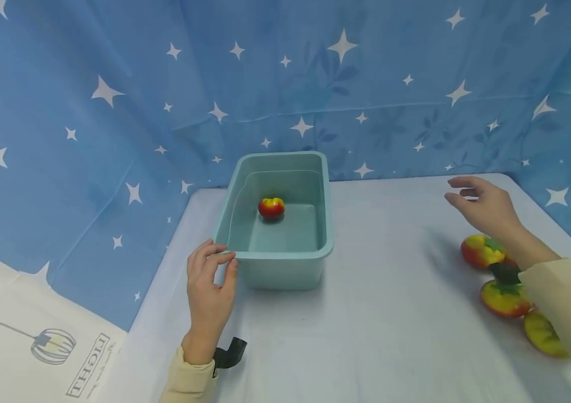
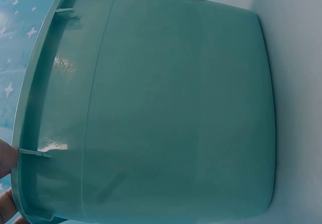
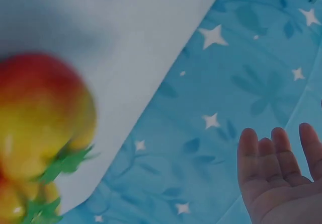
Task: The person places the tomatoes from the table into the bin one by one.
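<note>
From the head view, I judge the work to be at an early stage: one red-and-yellow fruit (image 1: 271,209) lies inside my teal bin (image 1: 285,273), while the other fruits (image 1: 506,300) sit outside it, on the white table (image 1: 381,336) to my right. I count at least three there, but my right sleeve (image 1: 562,296) crosses the group, so I can't be sure of the number. My left hand (image 1: 210,296) pinches the bin's rim at the near left corner. My right hand (image 1: 487,204) hangs in the air beyond the fruits, thumb and fingers apart, with nothing between them.

The left wrist view gives me what the head view does not: the bin's outer side wall down to the table, and the small ribs (image 2: 34,153) under the rim, with my fingertips at its edge. The inside, and the fruit in it, are out of sight here.

The right wrist view shows my palm bare and its fingers extended, well apart from two blurred fruits, whose green leafy tops (image 3: 70,162) show closer than from above.
</note>
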Demonstrator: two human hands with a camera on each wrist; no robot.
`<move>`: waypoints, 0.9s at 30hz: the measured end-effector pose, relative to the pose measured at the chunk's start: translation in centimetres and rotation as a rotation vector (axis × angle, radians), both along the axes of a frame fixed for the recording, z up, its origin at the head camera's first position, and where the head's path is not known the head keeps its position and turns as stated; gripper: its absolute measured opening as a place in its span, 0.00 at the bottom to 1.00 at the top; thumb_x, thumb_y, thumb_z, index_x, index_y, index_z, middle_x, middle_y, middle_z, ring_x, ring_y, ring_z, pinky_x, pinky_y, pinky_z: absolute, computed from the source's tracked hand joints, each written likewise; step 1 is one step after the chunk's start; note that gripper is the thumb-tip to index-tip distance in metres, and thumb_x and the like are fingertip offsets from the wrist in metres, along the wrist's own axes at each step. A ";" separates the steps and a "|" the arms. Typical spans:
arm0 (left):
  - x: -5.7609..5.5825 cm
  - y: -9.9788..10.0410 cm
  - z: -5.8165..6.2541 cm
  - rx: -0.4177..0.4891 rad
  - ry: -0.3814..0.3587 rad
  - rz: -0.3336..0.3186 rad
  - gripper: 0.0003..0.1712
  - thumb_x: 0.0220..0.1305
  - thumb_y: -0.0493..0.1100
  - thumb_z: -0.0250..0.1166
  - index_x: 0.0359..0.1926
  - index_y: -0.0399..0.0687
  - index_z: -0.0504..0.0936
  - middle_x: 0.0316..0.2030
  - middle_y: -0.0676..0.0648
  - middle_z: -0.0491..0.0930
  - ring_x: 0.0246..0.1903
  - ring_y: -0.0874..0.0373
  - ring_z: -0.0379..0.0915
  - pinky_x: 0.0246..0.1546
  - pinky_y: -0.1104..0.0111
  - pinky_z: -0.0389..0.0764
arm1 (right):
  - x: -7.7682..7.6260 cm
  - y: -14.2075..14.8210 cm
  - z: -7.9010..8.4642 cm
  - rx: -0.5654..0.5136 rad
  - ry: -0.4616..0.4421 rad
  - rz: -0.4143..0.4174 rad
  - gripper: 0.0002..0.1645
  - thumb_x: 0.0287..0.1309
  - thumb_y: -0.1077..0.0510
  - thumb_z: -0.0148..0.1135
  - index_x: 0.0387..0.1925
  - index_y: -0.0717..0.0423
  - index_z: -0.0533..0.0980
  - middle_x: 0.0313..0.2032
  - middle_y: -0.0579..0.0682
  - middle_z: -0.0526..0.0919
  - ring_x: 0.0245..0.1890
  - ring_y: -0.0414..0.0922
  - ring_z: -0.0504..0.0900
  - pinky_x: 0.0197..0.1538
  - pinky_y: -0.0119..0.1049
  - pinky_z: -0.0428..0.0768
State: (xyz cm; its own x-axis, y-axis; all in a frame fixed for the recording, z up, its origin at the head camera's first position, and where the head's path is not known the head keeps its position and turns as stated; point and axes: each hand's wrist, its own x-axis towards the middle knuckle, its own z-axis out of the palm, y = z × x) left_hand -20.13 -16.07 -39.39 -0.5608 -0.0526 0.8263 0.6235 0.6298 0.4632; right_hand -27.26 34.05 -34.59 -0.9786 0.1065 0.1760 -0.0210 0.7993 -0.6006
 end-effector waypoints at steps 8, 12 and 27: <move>0.0 0.0 0.0 0.014 0.007 0.002 0.06 0.53 0.33 0.63 0.34 0.43 0.82 0.42 0.43 0.75 0.56 0.45 0.63 0.55 0.52 0.62 | 0.8 4.0 -1.2 0.094 -0.170 -0.018 0.44 0.54 0.30 0.43 0.58 0.61 0.63 0.54 0.69 0.63 0.49 0.67 0.63 0.43 0.63 0.70; 0.0 0.0 0.0 0.022 -0.003 0.004 0.05 0.54 0.34 0.63 0.34 0.43 0.82 0.42 0.44 0.75 0.56 0.46 0.63 0.56 0.53 0.62 | 1.2 5.2 -1.7 0.135 -0.262 -0.021 0.48 0.51 0.27 0.44 0.57 0.63 0.62 0.53 0.70 0.63 0.48 0.68 0.63 0.42 0.62 0.70; -0.1 -0.1 -0.1 0.014 -0.003 -0.001 0.06 0.54 0.34 0.63 0.35 0.44 0.82 0.43 0.43 0.75 0.56 0.45 0.62 0.57 0.52 0.61 | 1.8 6.7 -4.1 0.234 -0.498 0.083 0.53 0.45 0.33 0.59 0.59 0.69 0.57 0.51 0.76 0.62 0.40 0.64 0.70 0.31 0.48 0.78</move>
State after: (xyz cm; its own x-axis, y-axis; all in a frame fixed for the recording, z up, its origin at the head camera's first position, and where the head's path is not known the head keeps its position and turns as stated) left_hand -20.19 -16.14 -39.47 -0.5635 -0.0635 0.8237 0.6225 0.6228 0.4739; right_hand -25.43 40.71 -38.67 -0.9531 0.0392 -0.3000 0.1513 0.9204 -0.3604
